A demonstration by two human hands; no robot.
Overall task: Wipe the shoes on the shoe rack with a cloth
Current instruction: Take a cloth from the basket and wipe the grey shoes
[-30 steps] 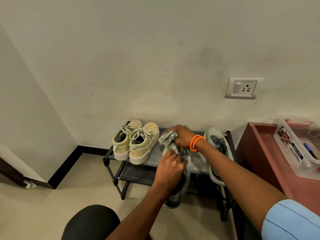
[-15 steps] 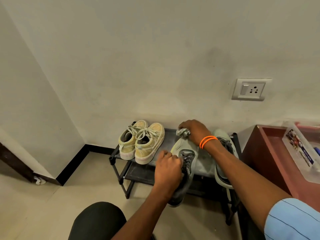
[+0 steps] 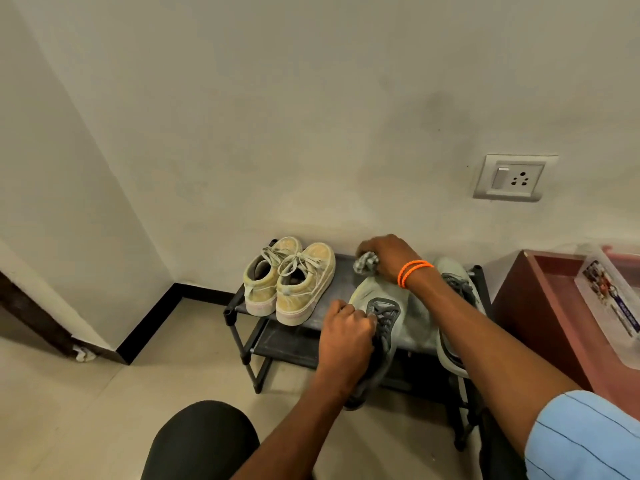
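Observation:
A low black shoe rack [image 3: 239, 306] stands against the wall. On its left sits a pair of yellow sneakers [image 3: 289, 282]. My left hand [image 3: 346, 336] grips a pale grey-green shoe [image 3: 381, 317] with dark laces by its left side, holding it tilted over the rack's front edge. My right hand [image 3: 389, 254], with orange bands on the wrist, holds a bunched grey cloth [image 3: 365, 263] at the toe of that shoe. The matching shoe [image 3: 457, 289] lies on the rack to the right, partly hidden by my right forearm.
A dark red cabinet [image 3: 540, 306] stands right of the rack, with a clear plastic box [image 3: 613, 299] on top. A wall socket [image 3: 509, 178] is above. My dark-clad knee [image 3: 204, 441] is at the bottom. Beige floor tiles spread to the left.
My right hand has carried the cloth from the shoe's lace area to its toe, away from me. My left hand keeps its hold on the shoe.

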